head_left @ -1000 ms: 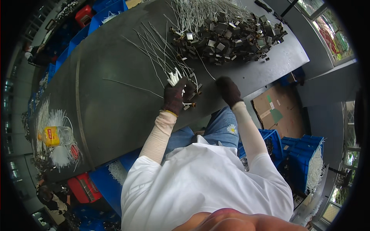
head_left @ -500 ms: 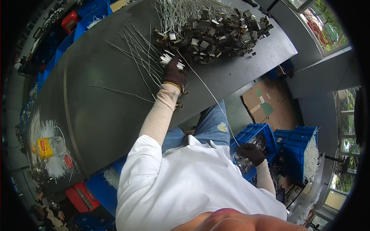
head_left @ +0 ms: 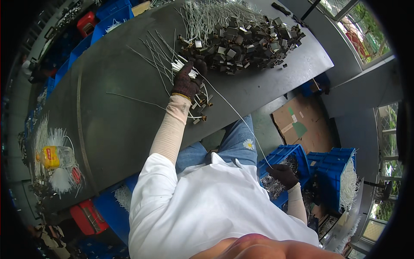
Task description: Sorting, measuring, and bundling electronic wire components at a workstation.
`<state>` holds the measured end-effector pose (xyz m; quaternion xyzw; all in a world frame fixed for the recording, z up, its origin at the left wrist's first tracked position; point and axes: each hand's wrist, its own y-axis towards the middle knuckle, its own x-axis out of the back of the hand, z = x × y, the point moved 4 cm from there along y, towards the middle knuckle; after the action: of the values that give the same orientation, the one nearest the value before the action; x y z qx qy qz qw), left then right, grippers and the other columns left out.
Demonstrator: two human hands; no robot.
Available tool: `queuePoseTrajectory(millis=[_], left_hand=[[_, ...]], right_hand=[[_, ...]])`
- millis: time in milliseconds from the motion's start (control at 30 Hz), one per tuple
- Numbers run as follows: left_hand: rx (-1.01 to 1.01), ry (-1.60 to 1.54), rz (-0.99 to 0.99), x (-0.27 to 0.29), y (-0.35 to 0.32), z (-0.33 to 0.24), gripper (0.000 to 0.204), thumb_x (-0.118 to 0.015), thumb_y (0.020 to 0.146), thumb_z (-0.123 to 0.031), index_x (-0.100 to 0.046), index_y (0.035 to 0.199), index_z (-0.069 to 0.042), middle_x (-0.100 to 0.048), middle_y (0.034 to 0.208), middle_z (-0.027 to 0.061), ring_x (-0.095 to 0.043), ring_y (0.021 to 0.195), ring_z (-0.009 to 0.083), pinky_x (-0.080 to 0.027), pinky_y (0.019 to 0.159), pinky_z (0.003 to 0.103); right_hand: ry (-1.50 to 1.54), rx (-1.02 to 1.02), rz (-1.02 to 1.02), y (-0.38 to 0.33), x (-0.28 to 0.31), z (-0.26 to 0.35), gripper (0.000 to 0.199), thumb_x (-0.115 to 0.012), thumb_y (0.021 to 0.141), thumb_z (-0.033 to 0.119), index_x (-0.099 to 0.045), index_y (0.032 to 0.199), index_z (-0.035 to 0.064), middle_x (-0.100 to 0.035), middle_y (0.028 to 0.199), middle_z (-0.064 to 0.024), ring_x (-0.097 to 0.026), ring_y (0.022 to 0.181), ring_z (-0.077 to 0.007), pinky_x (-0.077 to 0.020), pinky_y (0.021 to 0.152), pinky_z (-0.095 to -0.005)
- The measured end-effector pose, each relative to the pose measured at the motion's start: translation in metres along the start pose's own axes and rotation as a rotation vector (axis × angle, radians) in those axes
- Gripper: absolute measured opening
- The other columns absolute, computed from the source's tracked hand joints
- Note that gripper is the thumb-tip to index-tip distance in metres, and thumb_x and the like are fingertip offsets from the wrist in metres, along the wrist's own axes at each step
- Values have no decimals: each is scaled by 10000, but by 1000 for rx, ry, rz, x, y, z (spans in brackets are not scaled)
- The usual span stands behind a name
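My left hand (head_left: 185, 83), in a dark glove, is closed around a bundle of short white sleeves (head_left: 178, 65) above the dark table. Thin wires spread over the table from beside that hand, and a few small metal pieces with wires (head_left: 203, 117) lie at its wrist. A long white wire (head_left: 235, 110) runs in a slack curve from near my left fingers down to my right hand (head_left: 284, 176). Also gloved, the right hand is low at the right, pinching the wire's end over a blue crate. The left fingertips are partly hidden among dark pieces.
A heap of small dark metal pieces (head_left: 254, 45) with pale wires (head_left: 215, 15) covers the table's far side. Blue crates (head_left: 330, 172) stand at lower right, near flattened cardboard (head_left: 306, 121). A yellow-labelled bottle (head_left: 58, 157) and white strands lie at the table's left end.
My left hand has shifted slightly left and turned, uncovering more metal pieces by its wrist. The right hand has moved slightly right and down, still with the wire.
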<state>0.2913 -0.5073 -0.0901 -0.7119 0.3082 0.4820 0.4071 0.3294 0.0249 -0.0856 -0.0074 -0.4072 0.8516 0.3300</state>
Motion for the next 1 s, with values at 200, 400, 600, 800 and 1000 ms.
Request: queuePoseTrajectory(millis=[200, 400, 600, 800, 1000], left_hand=[[18, 18, 48, 3, -1, 0, 159, -557, 965, -112, -623, 1046, 8, -669, 1012, 140, -661, 967, 278, -581, 885, 438], [23, -81, 98, 7, -10, -5, 155, -571, 958, -117, -629, 1052, -8, -675, 1028, 140, -665, 990, 296, -581, 887, 450], [30, 0, 103, -4, -37, -1, 151, -594, 946, -117, -630, 1059, -23, -667, 1068, 139, -650, 1031, 293, -567, 926, 449], [175, 118, 215, -13, -103, 38, 166, -613, 948, -148, -627, 1092, -66, -666, 1098, 106, -636, 1076, 259, -542, 936, 423], [-934, 1645, 680, -28, -169, 24, 234, -536, 961, -72, -604, 1182, -35, -640, 1212, 119, -621, 1116, 236, -507, 906, 345]], right_hand=[[51, 25, -51, -3, -2, -1, 212, -716, 867, 166, -742, 1037, 42, -699, 866, -23, -593, 777, -89, -484, 721, -261], [43, 29, -53, 3, -7, 5, 205, -727, 854, 164, -745, 1011, 32, -697, 851, -20, -596, 771, -91, -481, 709, -253], [173, 122, 13, 27, -10, 9, 217, -707, 846, 132, -720, 1016, -2, -695, 858, -45, -614, 768, -106, -499, 712, -267], [243, 343, 129, 105, -71, 115, 225, -670, 873, 130, -671, 1060, 5, -645, 824, -23, -572, 698, -102, -495, 670, -251], [577, 610, 305, 116, -133, 236, 464, -664, 899, 175, -531, 1324, 44, -628, 1022, -36, -561, 787, -80, -487, 674, -234]])
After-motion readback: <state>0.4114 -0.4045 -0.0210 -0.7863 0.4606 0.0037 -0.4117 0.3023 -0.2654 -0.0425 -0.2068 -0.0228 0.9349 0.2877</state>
